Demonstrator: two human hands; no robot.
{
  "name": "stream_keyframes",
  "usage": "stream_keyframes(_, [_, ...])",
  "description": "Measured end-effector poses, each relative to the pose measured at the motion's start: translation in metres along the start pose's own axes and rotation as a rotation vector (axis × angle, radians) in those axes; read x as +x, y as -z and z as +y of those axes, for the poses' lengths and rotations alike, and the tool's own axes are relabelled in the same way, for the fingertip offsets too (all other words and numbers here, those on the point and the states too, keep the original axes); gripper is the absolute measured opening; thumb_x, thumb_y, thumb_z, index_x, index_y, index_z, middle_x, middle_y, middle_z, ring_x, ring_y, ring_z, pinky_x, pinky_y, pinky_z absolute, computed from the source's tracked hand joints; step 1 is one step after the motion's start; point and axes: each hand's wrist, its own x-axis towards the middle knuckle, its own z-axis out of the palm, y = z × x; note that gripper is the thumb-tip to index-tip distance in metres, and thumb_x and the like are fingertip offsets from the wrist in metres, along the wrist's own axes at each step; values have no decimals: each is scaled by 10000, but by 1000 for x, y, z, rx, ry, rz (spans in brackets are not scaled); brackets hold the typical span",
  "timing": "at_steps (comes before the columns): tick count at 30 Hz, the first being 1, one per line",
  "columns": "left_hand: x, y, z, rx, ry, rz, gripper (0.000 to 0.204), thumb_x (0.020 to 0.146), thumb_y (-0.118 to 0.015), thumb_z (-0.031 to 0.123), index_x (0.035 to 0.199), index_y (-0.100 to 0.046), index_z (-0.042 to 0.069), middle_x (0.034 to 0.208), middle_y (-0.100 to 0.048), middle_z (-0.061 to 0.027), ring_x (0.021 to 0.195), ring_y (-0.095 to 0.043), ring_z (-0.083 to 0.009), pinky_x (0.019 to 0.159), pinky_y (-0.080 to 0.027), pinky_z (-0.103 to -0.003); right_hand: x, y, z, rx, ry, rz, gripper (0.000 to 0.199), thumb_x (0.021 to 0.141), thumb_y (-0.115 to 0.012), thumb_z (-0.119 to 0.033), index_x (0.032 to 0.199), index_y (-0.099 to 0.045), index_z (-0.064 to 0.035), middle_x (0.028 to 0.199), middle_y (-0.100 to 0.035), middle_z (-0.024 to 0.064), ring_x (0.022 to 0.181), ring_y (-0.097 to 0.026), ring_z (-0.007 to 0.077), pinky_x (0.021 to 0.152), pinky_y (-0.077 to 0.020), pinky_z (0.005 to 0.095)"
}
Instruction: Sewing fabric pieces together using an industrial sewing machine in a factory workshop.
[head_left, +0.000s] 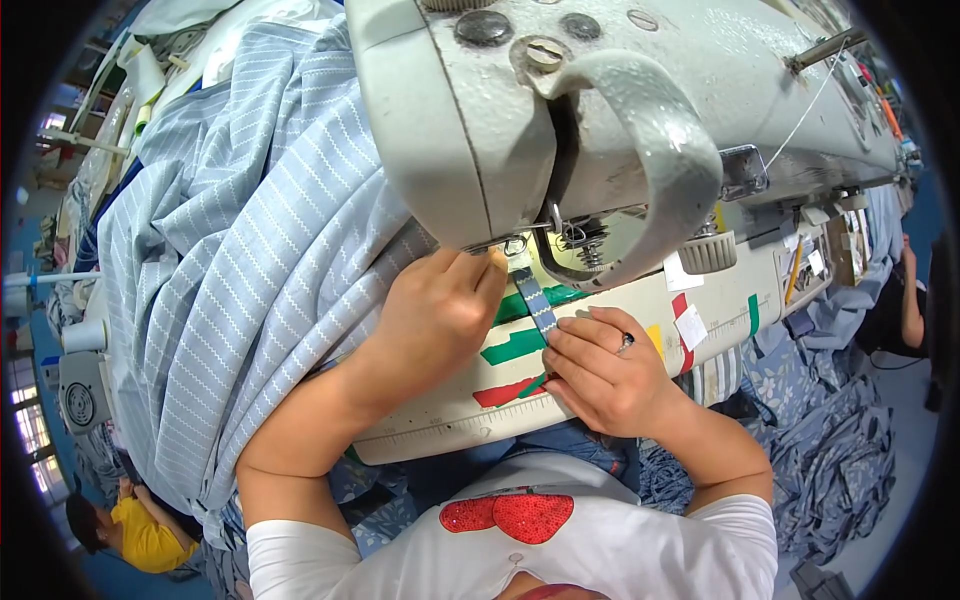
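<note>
A narrow blue fabric strip with white marks (536,303) runs from the needle area of the white sewing machine (440,120) toward me. My left hand (440,312) is closed, its fingertips pinched beside the presser foot at the strip's far end; what they hold is hidden. At the strip's near end, my right hand (612,375) has its fingers close together over it, the thumb lower down; a ring is on one finger. Light blue striped cloth (260,230) lies heaped against my left forearm and the machine head.
Green tape (512,346) and red tape (505,392) mark the machine bed, with a ruler strip along its front edge. Patterned blue cloth (820,450) is piled at right. A white thread spool (84,336) stands at left. Other people work at both sides, one in a yellow shirt (152,535).
</note>
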Motion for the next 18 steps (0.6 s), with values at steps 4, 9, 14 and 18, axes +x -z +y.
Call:
stream_keyframes(4, [-1,-4,0,37,-46,42,172,710,-612,30,863,-627,-45,708,-543,-67,655,-560,-200,599,-468,-317,-6,-3,0,-11,14,31,285,655,-737,-117,906,-678,3,970,-660,115,960,-620,264,884,-451,428])
stream_keyframes(9, [-1,-8,-5,30,-49,79,134,725,-617,40,834,-641,-34,687,-538,-61,640,-557,-198,602,-470,-317,-4,-1,-1,-7,16,14,285,657,-743,-124,905,-682,3,966,-663,115,964,-626,264,884,-454,427])
stream_keyframes(14, [-6,-17,-9,-35,-102,155,138,731,-623,50,842,-653,-26,675,-530,-50,634,-555,-195,604,-470,-311,-5,-1,-2,-3,23,-16,284,658,-743,-126,904,-686,3,963,-665,117,989,-636,271,905,-454,428])
stream_keyframes(18, [-9,-17,-11,-40,-121,183,169,737,-624,64,883,-658,-14,707,-533,-43,661,-559,-192,605,-471,-306,-6,-2,-1,24,37,-33,275,663,-737,-124,899,-686,7,963,-666,123,1002,-641,276,922,-453,425])
